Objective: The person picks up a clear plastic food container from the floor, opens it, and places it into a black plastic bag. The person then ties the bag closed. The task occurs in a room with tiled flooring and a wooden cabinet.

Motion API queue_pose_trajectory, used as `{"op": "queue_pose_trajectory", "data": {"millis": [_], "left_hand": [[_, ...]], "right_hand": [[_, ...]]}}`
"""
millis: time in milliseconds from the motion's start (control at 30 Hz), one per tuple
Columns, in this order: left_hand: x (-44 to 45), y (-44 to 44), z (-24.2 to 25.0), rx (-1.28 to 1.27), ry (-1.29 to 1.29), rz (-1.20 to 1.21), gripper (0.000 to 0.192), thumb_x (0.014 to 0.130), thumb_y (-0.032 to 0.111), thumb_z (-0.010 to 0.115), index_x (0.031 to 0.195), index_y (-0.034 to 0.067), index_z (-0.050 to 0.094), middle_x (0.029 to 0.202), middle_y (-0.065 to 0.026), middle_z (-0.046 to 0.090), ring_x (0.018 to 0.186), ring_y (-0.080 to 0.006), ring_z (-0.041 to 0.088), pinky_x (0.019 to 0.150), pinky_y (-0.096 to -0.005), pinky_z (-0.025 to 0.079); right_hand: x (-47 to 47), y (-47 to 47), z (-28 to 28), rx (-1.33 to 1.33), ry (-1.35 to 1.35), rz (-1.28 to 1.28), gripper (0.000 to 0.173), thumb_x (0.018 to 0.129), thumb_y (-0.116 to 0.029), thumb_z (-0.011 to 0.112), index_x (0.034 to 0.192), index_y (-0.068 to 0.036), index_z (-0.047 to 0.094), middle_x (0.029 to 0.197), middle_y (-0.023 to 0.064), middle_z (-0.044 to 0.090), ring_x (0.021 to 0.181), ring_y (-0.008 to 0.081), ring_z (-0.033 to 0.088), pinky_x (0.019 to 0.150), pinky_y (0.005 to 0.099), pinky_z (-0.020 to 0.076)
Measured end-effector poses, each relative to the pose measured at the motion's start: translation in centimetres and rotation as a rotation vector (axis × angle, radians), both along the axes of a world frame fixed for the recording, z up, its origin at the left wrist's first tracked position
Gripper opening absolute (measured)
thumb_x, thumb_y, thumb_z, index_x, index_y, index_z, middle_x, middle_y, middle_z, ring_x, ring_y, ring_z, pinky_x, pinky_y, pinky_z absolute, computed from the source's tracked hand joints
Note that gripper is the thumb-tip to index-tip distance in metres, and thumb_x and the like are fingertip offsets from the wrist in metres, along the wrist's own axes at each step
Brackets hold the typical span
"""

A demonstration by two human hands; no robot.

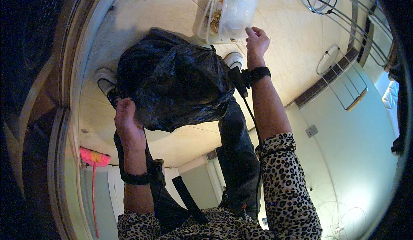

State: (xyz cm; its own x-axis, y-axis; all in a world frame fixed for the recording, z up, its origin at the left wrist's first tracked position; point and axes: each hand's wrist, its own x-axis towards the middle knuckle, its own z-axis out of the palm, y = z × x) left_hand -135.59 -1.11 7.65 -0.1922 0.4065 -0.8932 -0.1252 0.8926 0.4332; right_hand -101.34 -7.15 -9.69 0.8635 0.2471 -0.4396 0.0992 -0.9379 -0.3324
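Observation:
A black plastic bag [184, 81], crumpled and bulging, fills the space between my legs. My left hand [129, 123] is at its left edge, fingers closed on the plastic, with the fingertips partly hidden. Beyond the bag, a clear plastic container [209, 39] with food scraps [215, 22] inside rests on the floor. A translucent lid or second tub [240, 9] covers its right side. My right hand [258, 43] is beside that piece's lower right corner, fingers curled. Whether they touch the plastic, I cannot tell.
Around the bag is a pale floor [277, 20], with my shoes [234, 60] on either side. A wire rack [348, 14] stands at the upper right. A pink broom [95, 157] is at the lower left, near a door frame [66, 78]. A black cable [251, 114] runs along my right arm.

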Motion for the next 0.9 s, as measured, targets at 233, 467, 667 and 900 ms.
{"op": "queue_pose_trajectory", "data": {"millis": [233, 467, 667, 900], "left_hand": [[0.6, -0.1, 0.3, 0.009, 0.009, -0.017, 0.014, 0.084, 0.014, 0.054, 0.096, 0.007, 0.052, 0.085, -0.0016, 0.053, 0.080, -0.0133, 0.052, 0.072, -0.0266, 0.044], [0.8, 0.1, 0.5, -0.042, 0.028, -0.070, 0.012, 0.084, 0.014, 0.053, 0.094, 0.007, 0.052, 0.082, -0.0013, 0.053, 0.077, -0.0126, 0.052, 0.070, -0.0254, 0.044], [0.7, 0.0, 0.3, -0.039, 0.026, -0.087, 0.012, 0.084, 0.014, 0.054, 0.094, 0.007, 0.053, 0.082, -0.0009, 0.053, 0.076, -0.0118, 0.052, 0.068, -0.0238, 0.043], [0.9, -0.1, 0.2, -0.046, 0.052, -0.115, 0.012, 0.084, 0.014, 0.054, 0.094, 0.008, 0.052, 0.080, 0.0007, 0.053, 0.073, -0.0095, 0.051, 0.065, -0.0219, 0.042]], "right_hand": [[2.0, 0.8, -0.4, -0.017, -0.015, 0.204, 0.034, 0.067, -0.023, 0.071, 0.089, 0.002, 0.064, 0.079, 0.0104, 0.065, 0.067, 0.0167, 0.060, 0.064, 0.0287, 0.0473], [3.0, 0.8, -1.4, 0.092, -0.001, 0.261, 0.034, 0.065, -0.025, 0.071, 0.090, -0.003, 0.062, 0.084, 0.0123, 0.064, 0.075, 0.0232, 0.062, 0.067, 0.0336, 0.0479], [3.8, 0.2, -2.0, 0.248, 0.252, 0.143, 0.031, 0.069, -0.016, 0.069, 0.093, 0.002, 0.060, 0.077, 0.0096, 0.064, 0.070, 0.0168, 0.060, 0.062, 0.0275, 0.0469], [2.9, 0.2, -0.2, 0.267, 0.536, -0.092, 0.023, 0.074, -0.015, 0.067, 0.092, -0.002, 0.060, 0.076, 0.0039, 0.062, 0.068, 0.0127, 0.058, 0.057, 0.0245, 0.0457]]}}
